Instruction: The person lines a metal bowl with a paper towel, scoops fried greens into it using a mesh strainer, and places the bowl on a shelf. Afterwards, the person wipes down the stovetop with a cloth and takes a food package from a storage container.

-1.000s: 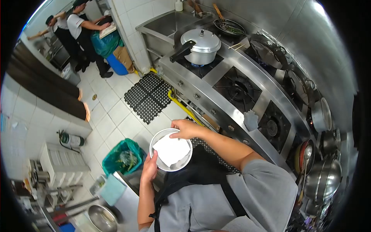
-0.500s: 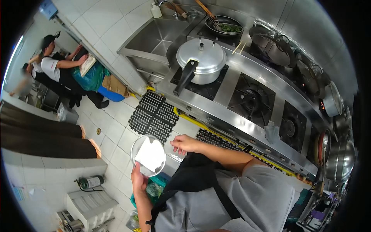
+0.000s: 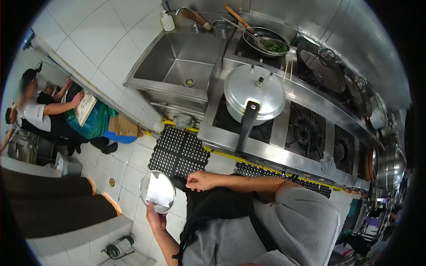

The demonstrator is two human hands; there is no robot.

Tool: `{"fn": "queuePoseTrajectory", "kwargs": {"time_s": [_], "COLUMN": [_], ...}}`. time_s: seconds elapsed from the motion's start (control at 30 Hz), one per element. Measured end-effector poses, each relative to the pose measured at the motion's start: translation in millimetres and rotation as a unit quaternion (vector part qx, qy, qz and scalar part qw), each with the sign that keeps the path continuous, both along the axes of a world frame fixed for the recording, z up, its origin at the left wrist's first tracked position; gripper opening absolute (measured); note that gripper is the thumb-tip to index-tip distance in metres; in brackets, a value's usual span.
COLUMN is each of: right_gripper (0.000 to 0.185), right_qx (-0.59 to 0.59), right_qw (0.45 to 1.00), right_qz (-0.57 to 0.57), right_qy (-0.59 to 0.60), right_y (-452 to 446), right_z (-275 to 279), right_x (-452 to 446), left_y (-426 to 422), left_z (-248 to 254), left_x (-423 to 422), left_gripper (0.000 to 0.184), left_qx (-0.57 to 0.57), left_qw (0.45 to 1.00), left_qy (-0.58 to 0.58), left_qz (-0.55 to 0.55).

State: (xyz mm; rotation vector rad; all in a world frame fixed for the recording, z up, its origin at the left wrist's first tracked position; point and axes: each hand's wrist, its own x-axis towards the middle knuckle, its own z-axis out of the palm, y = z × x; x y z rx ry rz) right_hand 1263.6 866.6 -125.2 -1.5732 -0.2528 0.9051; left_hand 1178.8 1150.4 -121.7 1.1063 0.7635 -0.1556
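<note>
My left hand (image 3: 157,218) grips the near edge of a shallow round metal dish (image 3: 144,200), its thumb over the rim. A bright white, paper-like sheet with uneven edges (image 3: 160,190) lies in the dish. To the right of the dish, apart from it, is my right hand (image 3: 199,181), in front of my black apron. Its fingers are curled closed, and whatever may be inside them is hidden. Beyond my right hand, a pressure cooker (image 3: 253,84) with a black handle sits on the stove (image 3: 279,126).
A steel sink (image 3: 171,53) adjoins the stove. At the back is a pan of greens (image 3: 273,45), with several pots to its right. Black mats (image 3: 175,150) lie on the tiled floor. Another person (image 3: 49,111) handles a board (image 3: 85,107) at far left.
My view has shifted toward the sink and stove. The dish in my left hand sits lower and further left in view; my right hand also appears lower, still curled.
</note>
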Motion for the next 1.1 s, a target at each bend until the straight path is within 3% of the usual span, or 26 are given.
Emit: {"fn": "queuePoseTrajectory", "kwargs": {"time_s": [0.13, 0.23, 0.3, 0.33, 0.47, 0.57, 0.7, 0.77, 0.83, 0.93, 1.1], "right_gripper": [0.032, 0.028, 0.025, 0.023, 0.019, 0.016, 0.020, 0.031, 0.057, 0.070, 0.070], "right_qx": [-0.024, 0.022, 0.029, 0.059, 0.159, 0.311, 0.462, 0.459, 0.438, 0.411, 0.438], "right_qw": [0.997, 0.988, 0.974, 0.943, 0.857, 0.761, 0.604, 0.532, 0.480, 0.435, 0.359], "right_qz": [-0.071, -0.155, -0.222, -0.316, -0.481, -0.561, -0.638, -0.703, -0.755, -0.797, -0.820], "right_qy": [-0.002, 0.003, -0.043, -0.081, -0.092, -0.099, -0.119, -0.113, -0.081, -0.089, -0.090], "right_y": [43.1, 73.7, 81.8, 81.0, 36.0, -21.2, -128.0, -180.7, -222.4, -267.3, -321.6], "right_z": [2.4, 24.9, 57.0, 63.8, 106.3, 121.1, 118.7, 112.7, 114.6, 111.9, 99.9], "right_x": [75.2, 142.7, 189.4, 241.5, 335.4, 408.5, 520.3, 567.8, 597.6, 620.1, 636.1], "left_y": [51.4, 73.2, 91.4, 110.5, 106.4, 101.4, 70.0, 53.5, 37.5, 13.9, -10.5], "left_z": [-12.6, 9.1, 22.6, 21.8, 41.1, 31.2, 28.4, 37.7, 50.1, 63.8, 52.7], "left_x": [90.0, 156.5, 202.5, 247.1, 328.8, 387.1, 454.8, 482.5, 510.2, 553.8, 620.8], "left_gripper": [0.043, 0.041, 0.043, 0.043, 0.044, 0.044, 0.045, 0.046, 0.045, 0.042, 0.040], "left_qx": [0.004, 0.015, 0.017, 0.024, 0.016, 0.019, -0.023, -0.023, -0.021, 0.010, -0.010], "left_qw": [0.999, 0.999, 0.992, 0.985, 0.977, 0.959, 0.959, 0.954, 0.957, 0.959, 0.944], "left_qy": [-0.005, 0.005, -0.009, -0.009, -0.042, -0.061, -0.086, -0.103, -0.067, -0.043, -0.070], "left_qz": [-0.032, -0.031, -0.128, -0.171, -0.210, -0.277, -0.270, -0.282, -0.281, -0.281, -0.323]}}
